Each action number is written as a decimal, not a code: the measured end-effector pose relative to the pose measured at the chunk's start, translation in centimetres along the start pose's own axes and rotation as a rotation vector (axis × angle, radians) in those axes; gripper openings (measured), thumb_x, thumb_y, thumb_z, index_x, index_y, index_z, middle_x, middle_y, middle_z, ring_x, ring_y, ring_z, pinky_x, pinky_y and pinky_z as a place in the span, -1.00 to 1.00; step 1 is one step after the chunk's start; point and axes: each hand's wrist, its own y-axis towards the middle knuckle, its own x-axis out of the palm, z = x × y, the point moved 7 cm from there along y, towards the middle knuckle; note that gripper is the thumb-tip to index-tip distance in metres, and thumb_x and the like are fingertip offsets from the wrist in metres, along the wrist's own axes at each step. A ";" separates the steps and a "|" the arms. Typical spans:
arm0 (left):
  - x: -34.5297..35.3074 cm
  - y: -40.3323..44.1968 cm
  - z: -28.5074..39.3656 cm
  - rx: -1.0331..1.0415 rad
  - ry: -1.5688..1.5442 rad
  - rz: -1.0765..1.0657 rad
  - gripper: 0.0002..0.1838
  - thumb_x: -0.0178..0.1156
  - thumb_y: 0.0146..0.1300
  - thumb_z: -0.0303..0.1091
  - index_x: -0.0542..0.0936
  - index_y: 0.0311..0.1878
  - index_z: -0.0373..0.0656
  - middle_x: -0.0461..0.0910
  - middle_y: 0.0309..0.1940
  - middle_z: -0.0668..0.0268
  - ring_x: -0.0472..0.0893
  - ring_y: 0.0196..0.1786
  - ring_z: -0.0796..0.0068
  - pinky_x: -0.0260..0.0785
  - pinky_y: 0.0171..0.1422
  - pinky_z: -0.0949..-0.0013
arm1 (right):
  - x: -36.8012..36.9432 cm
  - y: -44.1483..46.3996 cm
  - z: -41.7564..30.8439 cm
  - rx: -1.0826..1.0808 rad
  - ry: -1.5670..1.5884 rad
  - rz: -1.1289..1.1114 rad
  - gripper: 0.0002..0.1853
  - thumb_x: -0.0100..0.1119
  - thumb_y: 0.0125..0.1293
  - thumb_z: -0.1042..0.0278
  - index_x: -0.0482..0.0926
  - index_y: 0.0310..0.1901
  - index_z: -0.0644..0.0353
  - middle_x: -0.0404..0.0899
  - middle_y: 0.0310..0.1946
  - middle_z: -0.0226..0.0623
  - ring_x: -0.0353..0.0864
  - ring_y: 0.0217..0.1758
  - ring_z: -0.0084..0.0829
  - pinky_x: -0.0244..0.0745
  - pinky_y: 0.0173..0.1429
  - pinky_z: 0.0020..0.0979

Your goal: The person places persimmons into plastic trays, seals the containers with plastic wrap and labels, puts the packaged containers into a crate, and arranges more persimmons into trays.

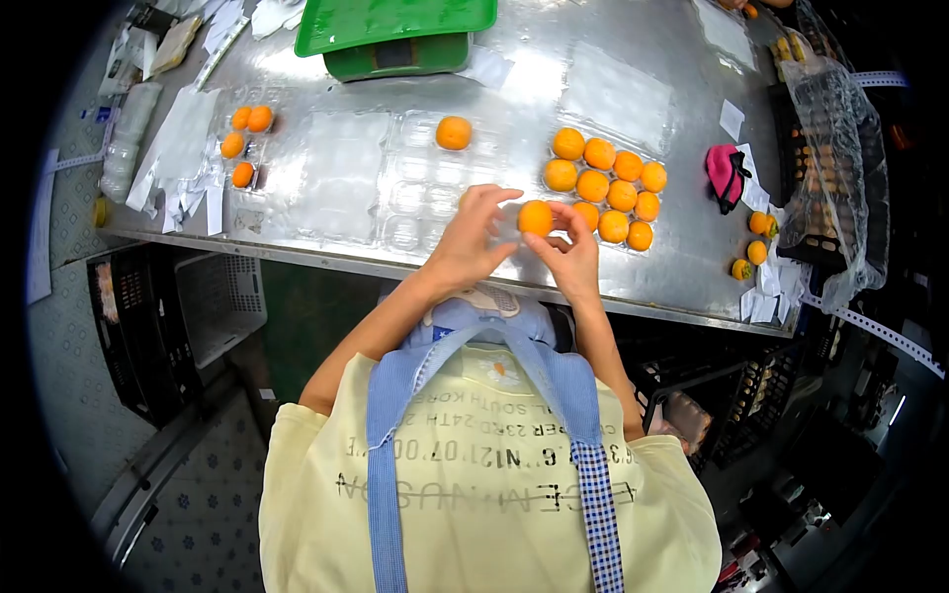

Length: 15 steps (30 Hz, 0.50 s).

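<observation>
My right hand [570,255] pinches an orange persimmon [535,217] between thumb and fingers, above the table's near side. Close by on its left, my left hand [473,240] has its fingers apart and curved toward that fruit. A clear moulded tray [410,163] lies partly under my left hand, with one persimmon [454,133] in its far part. Another bit of orange shows behind my left hand, mostly hidden. To the right of my hands, a tray packed with persimmons [621,196] sits on the table, its near left corner covered by my right fingers.
On the metal table [326,99] stands a green container [395,30] at the back. A few persimmons [232,145] sit at left beside papers [178,148]. At right are a pink-and-black item [727,176], loose persimmons [757,252] and a plastic-covered crate [830,168].
</observation>
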 end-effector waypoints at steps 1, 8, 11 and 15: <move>0.0 -0.1 -0.4 -0.031 0.006 -0.011 -0.43 0.26 0.05 -0.62 0.43 0.19 -0.10 0.34 0.02 0.25 0.45 -0.08 0.46 0.42 -0.06 0.48 | -0.9 0.2 -0.1 -0.029 -0.035 0.035 -0.43 0.46 0.02 0.41 0.45 0.09 0.25 0.53 -0.06 -0.26 0.54 -0.04 -0.49 0.55 -0.11 -0.47; 0.6 -1.1 -4.5 -0.225 -0.017 -0.032 -0.59 0.20 0.17 -0.60 0.48 0.11 -0.13 0.42 -0.04 0.28 0.48 -0.13 0.51 0.45 -0.12 0.47 | -2.8 1.6 -2.6 -0.434 -0.681 0.045 -0.47 0.44 -0.10 0.46 0.51 -0.01 0.20 0.54 -0.12 -0.18 0.51 -0.06 -0.14 0.44 -0.01 -0.27; 0.4 -1.4 -4.3 -0.262 0.020 -0.046 -0.64 0.19 0.19 -0.58 0.51 0.08 -0.14 0.46 -0.08 0.29 0.51 -0.17 0.50 0.44 -0.10 0.45 | -1.7 1.7 -2.7 -0.586 -0.781 -0.029 -0.49 0.40 -0.13 0.47 0.52 -0.03 0.17 0.54 -0.14 -0.17 0.49 -0.07 -0.08 0.36 0.04 -0.17; 1.3 -0.9 -5.2 -0.073 -0.056 0.055 -0.64 0.23 0.12 -0.54 0.55 0.03 -0.12 0.51 -0.22 0.29 0.50 -0.34 0.44 0.40 -0.23 0.42 | -2.2 2.5 -1.5 -0.601 -0.884 -0.039 -0.52 0.36 -0.15 0.46 0.55 -0.07 0.06 0.54 -0.22 -0.26 0.46 -0.10 -0.14 0.31 0.01 -0.16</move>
